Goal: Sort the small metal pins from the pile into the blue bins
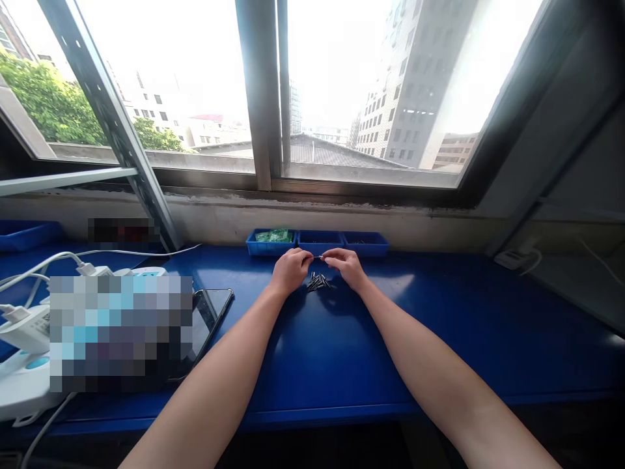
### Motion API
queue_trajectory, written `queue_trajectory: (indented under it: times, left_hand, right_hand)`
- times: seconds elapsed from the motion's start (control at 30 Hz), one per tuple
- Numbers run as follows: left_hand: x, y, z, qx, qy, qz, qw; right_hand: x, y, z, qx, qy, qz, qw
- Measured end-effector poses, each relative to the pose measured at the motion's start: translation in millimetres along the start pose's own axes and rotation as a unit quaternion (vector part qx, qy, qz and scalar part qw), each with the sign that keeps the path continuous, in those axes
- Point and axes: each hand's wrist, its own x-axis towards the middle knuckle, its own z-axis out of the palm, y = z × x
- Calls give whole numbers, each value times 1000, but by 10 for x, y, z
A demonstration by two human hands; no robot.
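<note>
Both my hands are raised over the blue table, fingertips pinched and nearly meeting. Between them runs a small thin metal piece [317, 257], its kind too small to make out. My left hand [291, 268] is closed on its left end, and my right hand [346, 266] is closed on its right end. Just below the hands, a loose pile of dark thin metal pieces [318, 282] lies on the table. Behind the hands stand a left blue bin [254, 249] with green packets [273, 236], a middle blue bin [319, 249] and a right blue bin [374, 249] with small bits inside.
A phone-like black device [215, 309] lies left of my left forearm, partly under a blurred area. White power strips with plugs [29, 329] and cables crowd the left side. A metal shelf post [146, 189] rises there. The window [266, 176] is behind the table [332, 365].
</note>
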Motion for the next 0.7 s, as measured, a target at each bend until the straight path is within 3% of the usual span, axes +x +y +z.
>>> queue_trajectory:
  times: [0.1, 0.2, 0.4, 0.57, 0.7]
  left_hand:
    - [-1, -6, 10, 27, 11, 2, 1000]
    - [-7, -38, 23, 49, 11, -23, 998]
    - [-19, -87, 26, 61, -30, -68, 995]
    - [-30, -121, 44, 63, -65, -71, 993]
    - [-33, -154, 68, 60, -89, -68, 992]
  right_hand:
    - [10, 11, -25, -14, 23, -4, 1000]
    - [39, 48, -84, -98, 78, -10, 992]
    - [95, 119, -314, -312, 182, -13, 933]
    - [115, 151, -482, -380, 227, 10, 896]
    - [128, 152, -531, -399, 236, 43, 885]
